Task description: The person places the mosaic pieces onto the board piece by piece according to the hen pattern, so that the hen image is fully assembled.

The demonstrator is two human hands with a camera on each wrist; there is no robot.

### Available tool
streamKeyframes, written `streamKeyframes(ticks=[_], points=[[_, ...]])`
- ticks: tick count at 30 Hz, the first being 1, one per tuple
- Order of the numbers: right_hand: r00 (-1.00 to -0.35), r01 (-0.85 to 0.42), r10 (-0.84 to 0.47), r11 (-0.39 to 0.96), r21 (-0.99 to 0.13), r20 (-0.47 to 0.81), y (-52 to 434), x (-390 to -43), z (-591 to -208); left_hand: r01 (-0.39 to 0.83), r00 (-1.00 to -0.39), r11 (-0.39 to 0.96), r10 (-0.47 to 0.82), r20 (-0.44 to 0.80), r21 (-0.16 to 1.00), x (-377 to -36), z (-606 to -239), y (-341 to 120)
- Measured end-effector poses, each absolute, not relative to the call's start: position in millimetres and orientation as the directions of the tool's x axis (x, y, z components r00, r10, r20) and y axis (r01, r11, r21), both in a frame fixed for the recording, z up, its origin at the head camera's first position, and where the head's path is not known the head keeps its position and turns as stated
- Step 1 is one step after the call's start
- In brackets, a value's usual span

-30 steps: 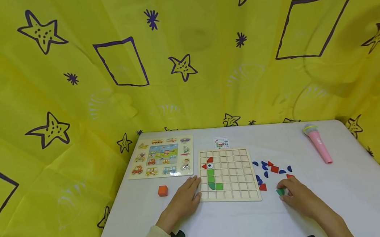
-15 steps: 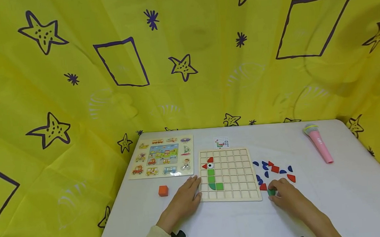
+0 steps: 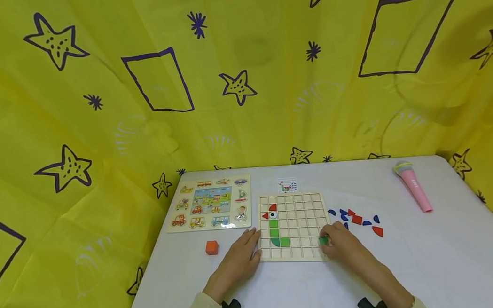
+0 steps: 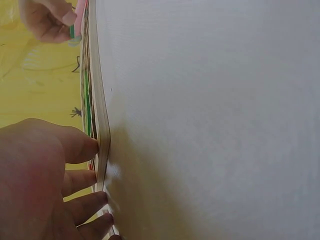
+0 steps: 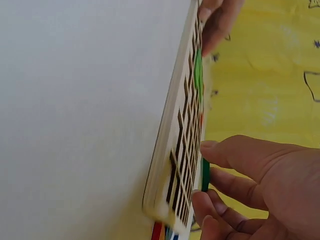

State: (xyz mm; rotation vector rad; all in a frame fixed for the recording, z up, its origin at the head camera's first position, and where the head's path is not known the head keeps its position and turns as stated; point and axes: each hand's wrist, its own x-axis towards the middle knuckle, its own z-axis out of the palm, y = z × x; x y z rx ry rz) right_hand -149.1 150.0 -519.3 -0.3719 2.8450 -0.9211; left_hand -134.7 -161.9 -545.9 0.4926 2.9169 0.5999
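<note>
My right hand (image 3: 345,247) pinches a small green tile (image 3: 323,240) between thumb and fingers, over the right side of the wooden grid board (image 3: 305,216). In the right wrist view the green tile (image 5: 205,175) stands edge-on, close above the grid. My left hand (image 3: 238,260) rests against the board's left edge, and the left wrist view has its thumb and fingertips along the rim. In the grid's left columns lie red pieces (image 3: 273,208), a white eye tile (image 3: 273,215) and several green pieces (image 3: 274,232) in a bird-like shape.
Loose blue and red pieces (image 3: 357,219) lie right of the board, some hidden by my right hand. A small pattern card (image 3: 288,185) lies behind it. Around are a picture puzzle (image 3: 174,224), an orange cube (image 3: 212,248) and a pink microphone (image 3: 415,186).
My right hand has carried the green tile leftward from the table, past the loose pieces, to over the board's right side. My left hand has stayed at the board's left edge.
</note>
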Motion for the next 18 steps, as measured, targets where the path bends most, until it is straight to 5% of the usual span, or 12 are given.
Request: streamKeyframes(ticks=[18], points=[[-0.926, -0.301, -0.377, 0.759, -0.577, -0.012, 91, -162, -525, 0.29, -0.941, 0.869, 0.335, -0.046, 0.401, -135, -546, -162]])
